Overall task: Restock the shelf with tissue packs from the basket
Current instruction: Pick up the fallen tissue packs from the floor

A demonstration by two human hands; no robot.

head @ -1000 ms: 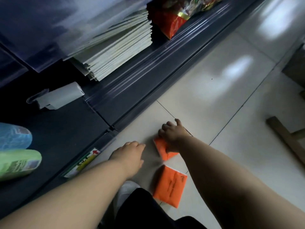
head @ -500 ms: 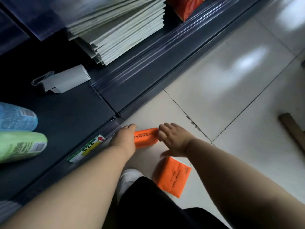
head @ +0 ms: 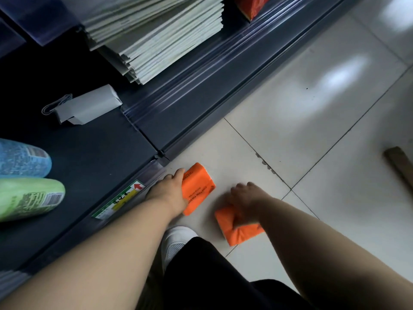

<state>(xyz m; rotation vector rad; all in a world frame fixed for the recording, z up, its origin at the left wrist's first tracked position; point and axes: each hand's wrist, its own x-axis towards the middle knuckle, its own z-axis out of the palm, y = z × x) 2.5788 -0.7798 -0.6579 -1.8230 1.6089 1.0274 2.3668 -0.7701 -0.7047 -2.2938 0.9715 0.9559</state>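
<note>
From the head camera, looking down, my left hand (head: 168, 192) holds the first tissue pack (head: 199, 189). The fingers are curled round its left side and one fingertip (head: 180, 173) is hooked over the far corner. This orange pack is down at floor (head: 312, 113) level, just beside the front lip of the dark bottom shelf (head: 93, 153), near the price label (head: 119, 199). Its long axis runs away from me toward the shelf base, leaning a little to the right. A printed side faces my palm and the broad orange face is turned up and to the right.

My right hand (head: 247, 201) is apart from the left, closed on the second tissue pack (head: 240, 231). The fingers bend over its far edge and my thumb presses into the top face. The hand is blurred, so I cannot make out the fingertips. This pack lies on the pale tile, its long axis running across my view from upper left to lower right. The near corner points toward my white shoe (head: 176, 240).

On the shelf are a stack of pale flat paper goods (head: 156, 39) and a small grey folded bag with a cord handle (head: 87, 107). At the left edge, a blue packet (head: 21, 159) lies above a green one (head: 26, 198).
</note>
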